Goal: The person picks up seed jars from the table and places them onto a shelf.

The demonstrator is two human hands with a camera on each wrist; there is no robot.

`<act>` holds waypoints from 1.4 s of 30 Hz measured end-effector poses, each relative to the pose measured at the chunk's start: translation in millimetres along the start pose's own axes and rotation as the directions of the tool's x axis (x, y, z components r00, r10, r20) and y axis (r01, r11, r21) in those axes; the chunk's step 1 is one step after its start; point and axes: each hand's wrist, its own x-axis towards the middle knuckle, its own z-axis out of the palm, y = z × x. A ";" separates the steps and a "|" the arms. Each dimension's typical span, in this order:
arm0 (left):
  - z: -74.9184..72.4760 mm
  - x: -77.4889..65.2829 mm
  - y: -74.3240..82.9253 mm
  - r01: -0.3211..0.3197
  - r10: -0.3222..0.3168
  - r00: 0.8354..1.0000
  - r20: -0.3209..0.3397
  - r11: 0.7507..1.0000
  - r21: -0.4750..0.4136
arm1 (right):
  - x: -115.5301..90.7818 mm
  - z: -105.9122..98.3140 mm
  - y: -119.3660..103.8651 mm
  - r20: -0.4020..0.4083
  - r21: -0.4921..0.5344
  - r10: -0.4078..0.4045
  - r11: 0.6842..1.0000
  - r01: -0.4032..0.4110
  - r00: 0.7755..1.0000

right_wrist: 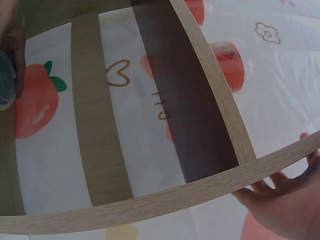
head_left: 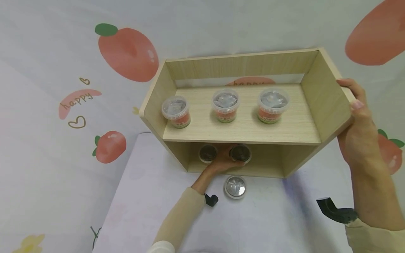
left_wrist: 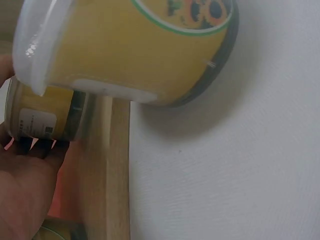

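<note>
My left hand (head_left: pixel 223 162) reaches into the lower compartment of a pale wooden shelf unit (head_left: pixel 240 133) and grips a clear-lidded tub (head_left: pixel 240 153). In the left wrist view its fingers curl around that tub (left_wrist: pixel 44 117), which has a yellow label. Just left of the hand stands another lidded tub (head_left: pixel 207 153). A similar tub (head_left: pixel 235 187) sits on the table in front of the unit, and its yellow side (left_wrist: pixel 135 50) looms close in the left wrist view. My right hand (head_left: pixel 364 130) holds the unit's right side panel, thumb in front.
Three red-labelled tubs stand spaced along the upper board: a left one (head_left: pixel 178 114), a middle one (head_left: pixel 225 107) and a right one (head_left: pixel 272 107). The unit's back is partly slatted (right_wrist: pixel 100 110). Behind it hangs a fruit-printed cloth (head_left: pixel 126 105). A white table (head_left: pixel 269 207) lies beneath.
</note>
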 end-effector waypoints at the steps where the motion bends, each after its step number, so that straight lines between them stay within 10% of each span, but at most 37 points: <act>1: 0.4 0.1 -1.0 -0.005 0.005 1.000 -0.002 1.000 0.005 | 0.0 -0.3 0.0 0.000 -0.001 -0.001 1.000 0.001 1.000; 30: 7.9 -5.1 1.6 0.025 -0.024 0.992 -0.125 1.000 0.008 | 0.5 2.5 1.5 0.009 -0.048 -0.024 0.999 0.024 1.000; 42: -4.2 -14.7 24.6 -0.016 0.047 0.990 -0.133 0.973 0.230 | -1.0 7.5 -1.4 -0.008 -0.035 -0.037 0.999 0.037 0.999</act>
